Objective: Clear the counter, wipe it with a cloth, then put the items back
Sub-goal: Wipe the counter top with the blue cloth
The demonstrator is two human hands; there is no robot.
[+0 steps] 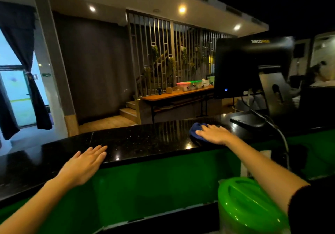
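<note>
A glossy black stone counter (pixel 141 141) runs across the middle of the head view. A dark blue cloth (pixel 195 129) lies bunched on its right part. My right hand (pixel 214 134) presses flat on the cloth with straight fingers. My left hand (pixel 85 163) lies flat with straight fingers on the counter's near edge at the left and holds nothing.
A black monitor (pixel 252 67) on a stand sits on the counter's right end, its cables trailing down. A container with a green lid (pixel 248 203) stands below at the near right. The counter's inner wall (pixel 154 181) is green. A far table (pixel 177 94) carries several containers.
</note>
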